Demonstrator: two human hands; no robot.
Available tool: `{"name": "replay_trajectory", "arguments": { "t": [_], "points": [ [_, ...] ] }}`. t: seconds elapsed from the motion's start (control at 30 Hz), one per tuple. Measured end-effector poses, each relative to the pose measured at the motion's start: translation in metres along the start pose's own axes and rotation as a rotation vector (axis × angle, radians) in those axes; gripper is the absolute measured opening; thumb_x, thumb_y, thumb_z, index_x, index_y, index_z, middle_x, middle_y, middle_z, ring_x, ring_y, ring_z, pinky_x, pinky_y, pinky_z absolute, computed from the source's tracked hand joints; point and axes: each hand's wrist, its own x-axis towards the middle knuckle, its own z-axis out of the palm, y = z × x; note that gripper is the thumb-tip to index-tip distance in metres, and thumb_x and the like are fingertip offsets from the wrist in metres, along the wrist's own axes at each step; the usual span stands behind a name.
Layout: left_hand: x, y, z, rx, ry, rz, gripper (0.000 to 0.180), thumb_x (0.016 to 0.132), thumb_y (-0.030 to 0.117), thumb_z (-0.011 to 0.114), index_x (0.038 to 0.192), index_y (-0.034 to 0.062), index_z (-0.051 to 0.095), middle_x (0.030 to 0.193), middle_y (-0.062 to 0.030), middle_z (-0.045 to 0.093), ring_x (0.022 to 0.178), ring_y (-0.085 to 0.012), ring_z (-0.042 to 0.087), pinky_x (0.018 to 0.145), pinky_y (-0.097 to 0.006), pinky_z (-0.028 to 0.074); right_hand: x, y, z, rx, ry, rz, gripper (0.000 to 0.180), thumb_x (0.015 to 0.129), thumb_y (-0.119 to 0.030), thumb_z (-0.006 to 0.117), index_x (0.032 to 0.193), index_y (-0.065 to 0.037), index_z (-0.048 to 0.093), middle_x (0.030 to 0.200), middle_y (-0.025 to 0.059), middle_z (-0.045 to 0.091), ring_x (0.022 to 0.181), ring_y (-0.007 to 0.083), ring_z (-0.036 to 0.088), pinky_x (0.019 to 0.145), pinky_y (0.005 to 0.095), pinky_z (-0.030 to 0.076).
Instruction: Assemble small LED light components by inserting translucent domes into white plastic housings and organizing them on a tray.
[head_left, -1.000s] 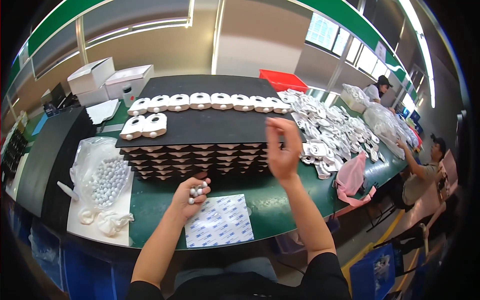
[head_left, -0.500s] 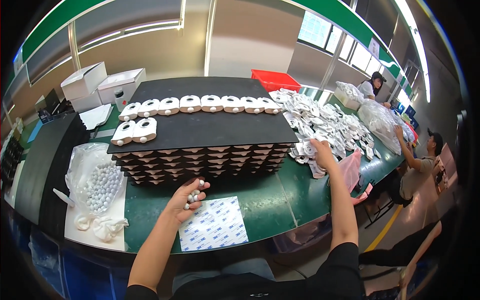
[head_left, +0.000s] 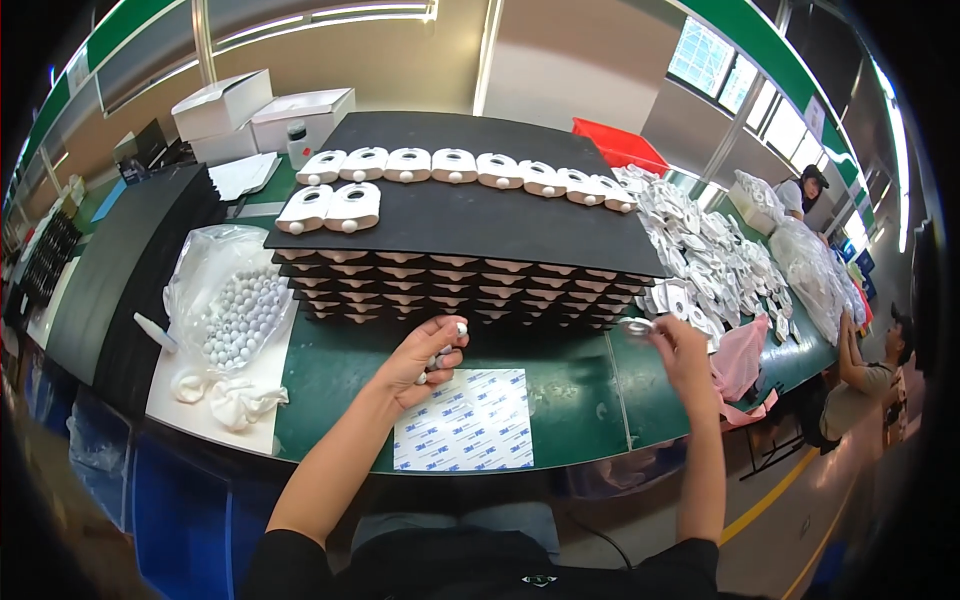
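Several small white balls [head_left: 461, 329] are cupped in my left hand [head_left: 428, 362], one of them pinched up between thumb and forefinger. That hand is over the near edge of the bench, above a white sheet with blue print [head_left: 463, 420]. Off to the right, my right hand [head_left: 683, 352] grips a white plastic piece [head_left: 637, 327], blurred by motion, just in front of the heap of similar white pieces [head_left: 715, 250]. On the black board topping a layered stack [head_left: 480, 215] stand rows of white pieces with round holes [head_left: 408, 165], each with a ball at its front.
A clear bag of white balls [head_left: 240, 315] lies left of the stack, with crumpled white gloves [head_left: 236, 400] below it. Black boards [head_left: 120, 280] are piled farther left. A red bin [head_left: 618, 147] and white boxes [head_left: 300, 115] stand behind. Two people are at the bench's right.
My right hand has drawn back from the heap, bringing one white piece toward the middle. My left fingers have closed further round the balls. The view has shifted, so the bench appears farther right.
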Motion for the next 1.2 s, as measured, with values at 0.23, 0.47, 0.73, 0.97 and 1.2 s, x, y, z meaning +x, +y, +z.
{"name": "replay_trajectory", "arguments": {
  "t": [0.23, 0.47, 0.73, 0.97, 1.2],
  "points": [
    [0.0, 0.0, -0.002, 0.097, -0.038, 0.044, 0.027, 0.081, 0.015, 0.064, 0.103, 0.0072, 0.051, 0.092, -0.0042, 0.055, 0.057, -0.0024, 0.039, 0.042, -0.013, 0.023, -0.058, -0.106, 0.084, 1.002, -0.204, 0.186, 0.011, 0.082, 0.0, 0.055, 0.093, 0.001, 0.057, 0.078, 0.001, 0.059, 0.071, 0.006, 0.053, 0.063, 0.0196, 0.043],
    [0.003, -0.001, -0.005, 0.053, -0.039, 0.026, 0.024, 0.082, 0.017, 0.064, 0.1, 0.0051, 0.054, 0.09, -0.0035, 0.055, 0.057, -0.0018, 0.039, 0.04, -0.014, 0.024, -0.064, -0.128, 0.131, 0.981, -0.245, 0.165, 0.015, 0.084, -0.004, 0.053, 0.098, 0.0, 0.053, 0.083, 0.0011, 0.058, 0.071, 0.0057, 0.052, 0.064, 0.0198, 0.042],
    [0.002, -0.001, -0.002, 0.074, -0.052, 0.027, 0.025, 0.082, 0.017, 0.063, 0.103, 0.0058, 0.055, 0.09, -0.0031, 0.056, 0.056, -0.0018, 0.04, 0.04, -0.013, 0.024, -0.068, -0.128, 0.136, 0.792, -0.171, 0.068, 0.012, 0.083, -0.003, 0.053, 0.095, 0.001, 0.053, 0.081, 0.0083, 0.059, 0.068, 0.0135, 0.056, 0.061, 0.0251, 0.044],
    [0.0, 0.0, -0.001, 0.098, -0.038, 0.042, 0.031, 0.082, 0.015, 0.063, 0.11, 0.0062, 0.054, 0.093, -0.0044, 0.056, 0.056, -0.0019, 0.04, 0.04, -0.014, 0.023, -0.069, -0.129, 0.135, 0.81, -0.132, 0.102, 0.012, 0.082, -0.002, 0.053, 0.094, 0.001, 0.053, 0.083, 0.0117, 0.055, 0.069, 0.0191, 0.055, 0.06, 0.0275, 0.043],
    [-0.001, 0.002, 0.0, 0.111, -0.064, 0.03, 0.032, 0.083, 0.014, 0.061, 0.113, 0.0051, 0.053, 0.097, -0.0054, 0.057, 0.057, -0.0024, 0.04, 0.039, -0.014, 0.025, -0.067, -0.144, 0.129, 0.581, -0.081, -0.215, 0.017, 0.075, 0.004, 0.054, 0.093, 0.001, 0.054, 0.087, 0.0148, 0.055, 0.074, 0.0298, 0.053, 0.064, 0.0323, 0.044]
  ]
}}
